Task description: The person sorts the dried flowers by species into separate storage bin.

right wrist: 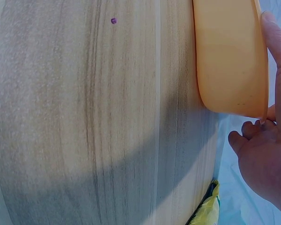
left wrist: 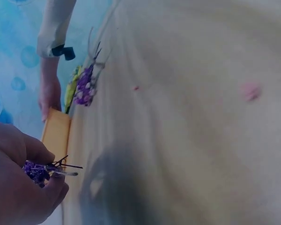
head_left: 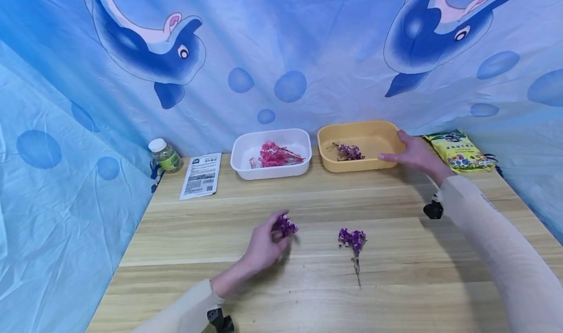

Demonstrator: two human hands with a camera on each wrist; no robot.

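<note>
My left hand is low over the middle of the table, pinching a small sprig of purple dried flowers between thumb and fingers. Its thin stems poke out past the fingertips in the left wrist view. Farther back, my right hand grips the right end of a yellow tray. The thumb lies along the rim and other fingers curl at the corner in the right wrist view. Inside that tray lies another purple sprig. One more purple sprig rests on the wood to the right of my left hand.
A white tray with pink dried flowers stands left of the yellow one. Farther left are a flat white packet and a white-capped jar. A yellow-green bag lies at the right. A blue dolphin-print curtain hangs behind the table.
</note>
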